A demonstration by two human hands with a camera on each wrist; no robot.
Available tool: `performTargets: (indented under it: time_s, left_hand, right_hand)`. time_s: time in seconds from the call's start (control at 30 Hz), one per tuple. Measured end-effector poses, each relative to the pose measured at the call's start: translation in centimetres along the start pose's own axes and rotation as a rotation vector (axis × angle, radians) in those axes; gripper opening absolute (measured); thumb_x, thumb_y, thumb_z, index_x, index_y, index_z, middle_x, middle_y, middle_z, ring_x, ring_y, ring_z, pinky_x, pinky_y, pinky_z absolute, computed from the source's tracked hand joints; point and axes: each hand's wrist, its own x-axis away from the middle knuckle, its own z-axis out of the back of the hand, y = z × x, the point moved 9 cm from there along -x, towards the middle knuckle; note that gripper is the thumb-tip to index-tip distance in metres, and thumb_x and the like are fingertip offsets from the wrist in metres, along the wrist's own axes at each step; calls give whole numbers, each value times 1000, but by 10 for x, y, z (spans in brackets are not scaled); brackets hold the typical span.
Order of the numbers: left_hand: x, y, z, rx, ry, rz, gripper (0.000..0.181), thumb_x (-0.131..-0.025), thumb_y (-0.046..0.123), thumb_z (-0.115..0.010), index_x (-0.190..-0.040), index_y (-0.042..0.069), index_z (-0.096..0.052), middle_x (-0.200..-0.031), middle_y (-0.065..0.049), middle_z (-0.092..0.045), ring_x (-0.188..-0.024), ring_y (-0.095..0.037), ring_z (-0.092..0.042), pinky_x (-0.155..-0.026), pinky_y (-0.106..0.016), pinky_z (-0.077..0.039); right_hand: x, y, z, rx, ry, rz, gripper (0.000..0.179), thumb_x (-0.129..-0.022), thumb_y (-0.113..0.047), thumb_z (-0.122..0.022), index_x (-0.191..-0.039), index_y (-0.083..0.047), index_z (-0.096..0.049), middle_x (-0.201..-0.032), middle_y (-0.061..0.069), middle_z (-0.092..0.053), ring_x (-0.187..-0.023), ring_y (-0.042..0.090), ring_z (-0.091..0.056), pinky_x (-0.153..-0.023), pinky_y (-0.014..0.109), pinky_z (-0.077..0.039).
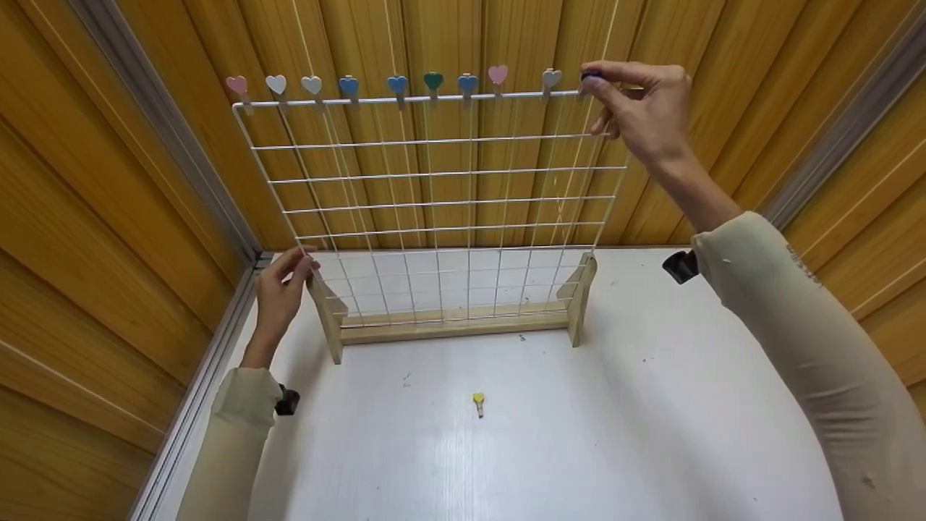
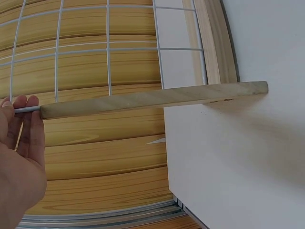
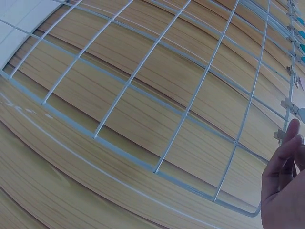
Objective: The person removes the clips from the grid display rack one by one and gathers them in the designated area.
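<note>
A white wire grid [image 1: 470, 174] stands upright in a wooden stand [image 1: 456, 333]. My right hand [image 1: 647, 108] pinches a dark blue heart clothespin [image 1: 591, 74] between thumb and index finger at the grid's top right corner. In the right wrist view, the pin's wooden jaws meet the top wire, while its heart is mostly hidden by the fingers. Lower down on the left, my left hand [image 1: 282, 286] holds the grid's side wire just above the stand's upright [image 2: 143, 99], thumb against fingers. A yellow heart clothespin [image 1: 478, 403] lies on the white table [image 1: 550, 434].
Along the top wire sits a row of several heart clothespins, among them a pink one [image 1: 498, 74], a green one [image 1: 433, 79] and a white one [image 1: 552, 77]. Wood-patterned walls [image 1: 94, 217] surround the table at the back and sides. Small dark specks dot the tabletop.
</note>
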Motion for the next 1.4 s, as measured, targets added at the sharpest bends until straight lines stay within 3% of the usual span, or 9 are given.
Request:
performTargets:
  time_s: [0.17,0.33,0.4,0.5,0.57,0.9,1.17,1.4]
  left_hand:
    - [0,0,1,8,-11,35,23,-103,1,-57,-120,-9,-68,-105,-33,-70,-90,-11,-67,-75,-12,-54]
    - [-4,-12,1,17,-9,32,23,-103,3,-58,-120,-7,-69,-104,-31,-70,-90,-11,-66,-75,-12,-54]
    - [-4,-12,0,10,-9,25,23,-103,3,-58,-120,-8,-69,-104,-32,-70,-89,-7,-66,-75,-11,-54]
    - [0,5,1,17,-9,14,22,-102,0,-58,-119,-11,-68,-102,-35,-69,-88,-10,-68,-75,-12,-54]
    - [0,6,1,14,-7,6,22,-102,-1,-58,-118,-13,-68,-101,-35,-69,-87,-10,-68,-75,-12,-55]
    - [-8,-31,-1,-1,-1,49,24,-103,7,-58,-121,-3,-70,-105,-27,-72,-91,-5,-65,-77,-9,-53]
    - [-8,-32,-1,19,-21,46,24,-104,10,-59,-121,-2,-71,-104,-25,-72,-90,-2,-65,-78,-10,-54]
    - [-9,-31,1,17,-17,23,22,-103,9,-59,-118,-3,-71,-101,-26,-72,-88,-4,-66,-75,-11,-54]
  right_hand:
    - [0,0,1,-13,30,0,18,-92,-6,-74,-107,3,-77,-87,-9,-79,-44,2,-60,-46,16,-48]
    - [1,-1,2,-16,57,26,17,-91,-3,-73,-106,3,-77,-87,-10,-79,-44,0,-59,-49,17,-52]
    - [2,-1,3,-14,71,37,15,-91,-1,-73,-105,2,-78,-86,-11,-78,-45,0,-59,-49,18,-52]
    - [2,0,4,-13,87,43,15,-90,-1,-74,-105,1,-79,-84,-10,-77,-45,0,-59,-49,18,-52]
    - [3,1,4,-5,95,45,15,-90,-2,-75,-104,0,-79,-83,-11,-77,-45,0,-58,-49,18,-52]
    - [5,2,5,-18,120,87,14,-90,-2,-75,-104,-1,-79,-85,-3,-78,-45,0,-58,-46,17,-48]
    - [6,4,5,-54,143,64,13,-90,-2,-75,-102,0,-79,-85,-2,-77,-47,4,-60,-48,17,-49]
    - [6,3,4,-89,155,144,14,-88,4,-74,-102,4,-78,-85,-5,-77,-51,3,-61,-51,18,-52]
